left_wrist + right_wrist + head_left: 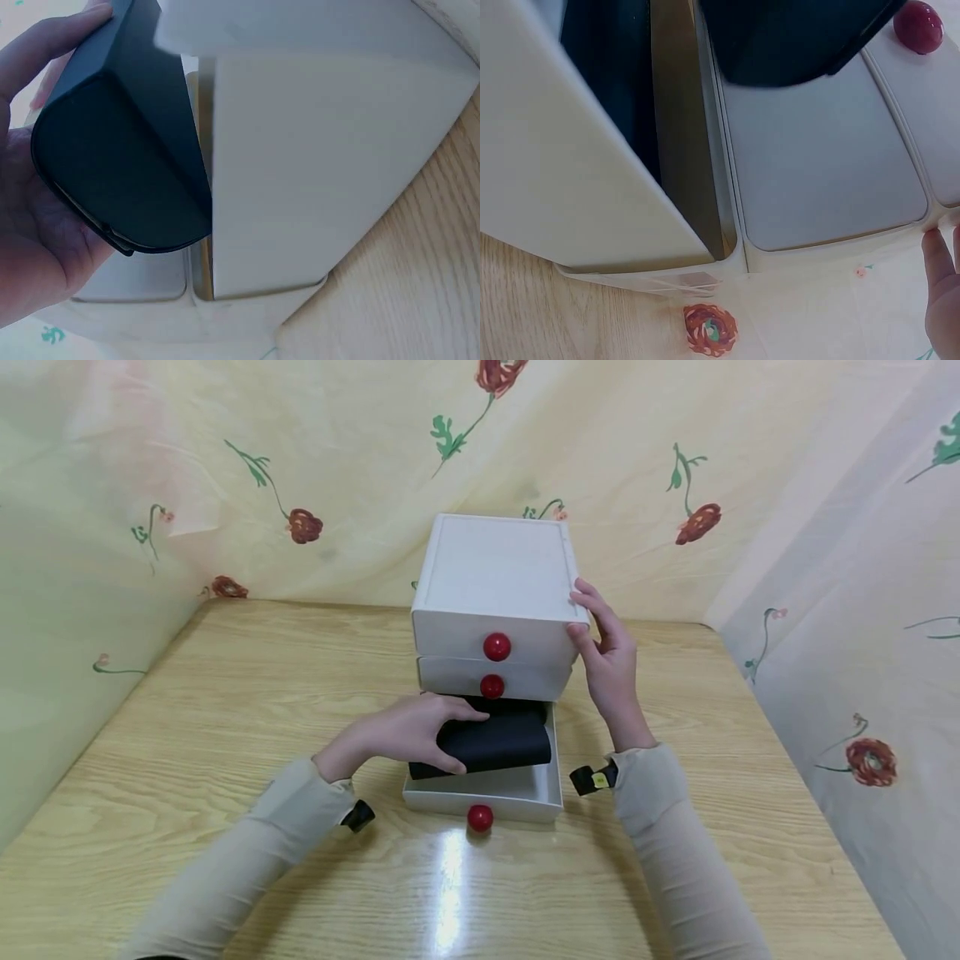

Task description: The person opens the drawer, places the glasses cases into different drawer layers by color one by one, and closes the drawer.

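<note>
My left hand (405,727) grips a black glasses case (498,743), thumb on the near side and fingers over the top. The case lies tilted above the open bottom drawer (442,802) of a small white drawer cabinet (498,568). In the left wrist view, the rounded end of the case (112,165) faces the camera beside my palm (45,232). Farther back in the drawer, a second dark object (611,75) shows in the right wrist view, partly hidden. My right hand (611,664) rests with extended fingers on the cabinet's front right top corner.
The upper two drawers are closed, each with a red round knob (497,647). The bottom drawer's red knob (480,818) points toward me. Wood-grain tabletop (187,760) surrounds the cabinet. Flower-patterned cloth (360,468) hangs behind and at the sides.
</note>
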The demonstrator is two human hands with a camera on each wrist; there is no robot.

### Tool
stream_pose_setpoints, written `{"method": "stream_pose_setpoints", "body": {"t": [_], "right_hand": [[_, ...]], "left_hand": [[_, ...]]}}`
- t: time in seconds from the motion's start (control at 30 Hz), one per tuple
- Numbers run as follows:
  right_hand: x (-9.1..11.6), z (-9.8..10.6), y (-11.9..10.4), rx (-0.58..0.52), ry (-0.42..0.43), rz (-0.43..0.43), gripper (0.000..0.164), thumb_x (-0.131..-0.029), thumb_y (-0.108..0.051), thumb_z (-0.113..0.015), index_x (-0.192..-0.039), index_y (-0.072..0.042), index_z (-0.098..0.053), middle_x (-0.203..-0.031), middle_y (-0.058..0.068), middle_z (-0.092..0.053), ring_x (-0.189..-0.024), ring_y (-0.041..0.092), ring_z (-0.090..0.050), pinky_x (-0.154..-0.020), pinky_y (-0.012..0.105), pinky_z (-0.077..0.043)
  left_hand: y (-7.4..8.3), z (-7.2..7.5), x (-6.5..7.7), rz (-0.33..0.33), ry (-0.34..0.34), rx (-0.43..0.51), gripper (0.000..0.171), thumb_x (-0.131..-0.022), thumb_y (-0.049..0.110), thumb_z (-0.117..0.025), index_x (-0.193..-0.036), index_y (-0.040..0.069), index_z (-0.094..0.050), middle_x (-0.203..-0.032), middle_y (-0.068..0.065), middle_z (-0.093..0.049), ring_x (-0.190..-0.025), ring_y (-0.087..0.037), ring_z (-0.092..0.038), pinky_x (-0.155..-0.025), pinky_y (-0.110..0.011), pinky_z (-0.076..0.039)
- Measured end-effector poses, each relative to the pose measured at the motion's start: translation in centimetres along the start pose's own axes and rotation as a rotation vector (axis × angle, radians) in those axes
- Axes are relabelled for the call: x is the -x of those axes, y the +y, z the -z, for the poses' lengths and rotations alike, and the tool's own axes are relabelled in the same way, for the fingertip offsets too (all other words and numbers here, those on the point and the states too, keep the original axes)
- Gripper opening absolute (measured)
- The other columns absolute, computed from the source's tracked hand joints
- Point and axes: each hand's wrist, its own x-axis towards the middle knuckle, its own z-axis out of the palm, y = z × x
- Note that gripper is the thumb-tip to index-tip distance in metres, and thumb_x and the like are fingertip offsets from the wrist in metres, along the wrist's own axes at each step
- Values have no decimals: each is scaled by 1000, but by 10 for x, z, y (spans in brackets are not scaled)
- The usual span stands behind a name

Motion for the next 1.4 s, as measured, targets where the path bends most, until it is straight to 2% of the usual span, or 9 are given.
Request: {"method": "stream_pose_setpoints", "body": {"t": [0.27, 0.6, 1.03, 1.4], "right_hand": [[0, 0, -1, 8, 4, -9, 43, -95, -28, -62, -132, -7, -58, -147, -4, -50, -141, 12, -38, -98, 24, -51], [0, 0, -1, 8, 1, -9, 41, -96, -25, -61, -132, -6, -58, -147, -4, -49, -141, 13, -39, -93, 17, -52], [1, 0, -1, 5, -1, -11, 42, -96, -26, -61, -132, -6, -57, -148, -4, -49, -142, 13, -38, -94, 18, -51], [0, 0, 1, -20, 2, -3, 46, -94, -30, -63, -131, -4, -57, -147, -3, -49, -141, 13, -39, -96, 20, -51]], "left_hand": [[2, -10, -13, -1, -37, 3, 65, -81, 32, -77, -138, 11, -54, -142, -9, -54, -128, -25, -52, -105, -41, -45], [2, -17, -19, 28, -61, -22, 65, -81, 33, -77, -137, 10, -55, -140, -10, -56, -128, -28, -52, -108, -46, -42], [1, -23, -23, 60, -80, -62, 63, -80, 32, -78, -135, 8, -57, -134, -11, -60, -118, -25, -57, -99, -43, -48], [0, -31, -27, 83, -110, -89, 62, -80, 32, -79, -135, 12, -58, -133, -9, -61, -114, -24, -58, -95, -41, -51]]}}
